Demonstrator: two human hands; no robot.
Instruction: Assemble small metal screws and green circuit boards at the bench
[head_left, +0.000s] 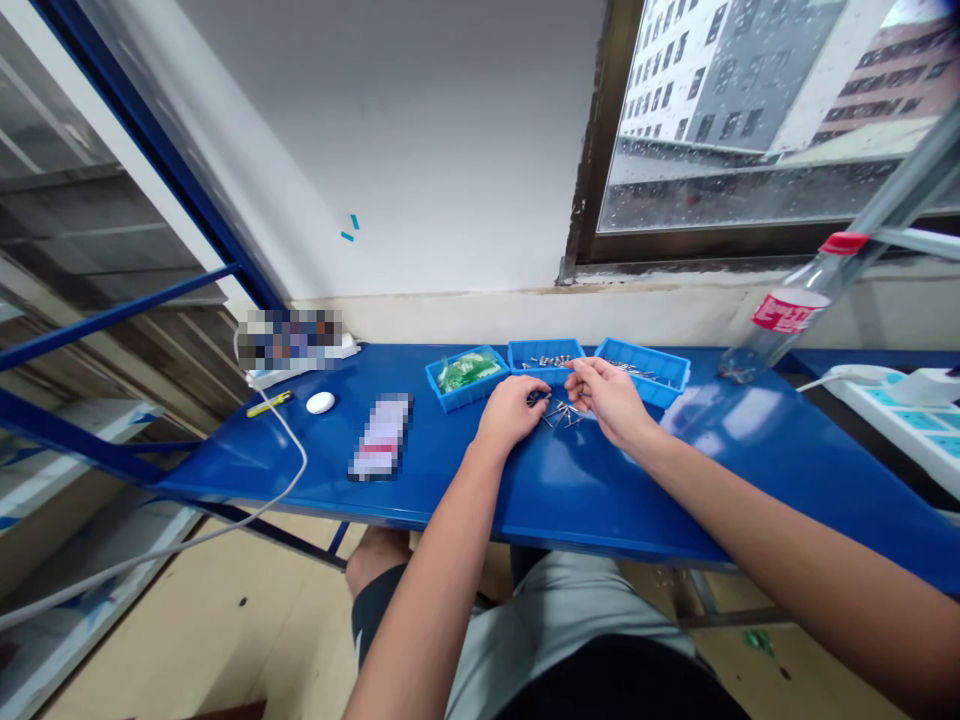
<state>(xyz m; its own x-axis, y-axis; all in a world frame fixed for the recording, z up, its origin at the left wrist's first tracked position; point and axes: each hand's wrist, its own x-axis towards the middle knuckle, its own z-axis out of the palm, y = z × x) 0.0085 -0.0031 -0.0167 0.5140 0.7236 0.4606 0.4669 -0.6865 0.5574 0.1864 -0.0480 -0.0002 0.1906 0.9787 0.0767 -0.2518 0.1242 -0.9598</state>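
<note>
Nearest, grey shorts (570,630) show below the front edge of a glossy blue table (465,495). To the left on it lies a smartphone (382,437), its screen blurred into blocks, any writing unreadable. The left hand (515,412) rests on the table, fingers curled inward beside a loose pile of slim metal pins (564,414); I cannot tell whether they grip 1. The right hand (609,398) hovers at the other side of the pile, thumb and forefinger bent toward each other; whether they meet or hold something cannot be told.

Just beyond stand 3 blue plastic bins: the left bin (450,400) holds green plastic packaging (469,370), the middle bin (541,376) and the right bin (670,388) small metal parts. Farther right, a clear bottle (808,277) with a red cap leans, its red-and-white label (791,309) bearing large characters too small and tilted to read. Behind, 2 teal strips (355,222) mark the white wall (465,150), and a rain-spotted window (675,215) shows buildings.
</note>
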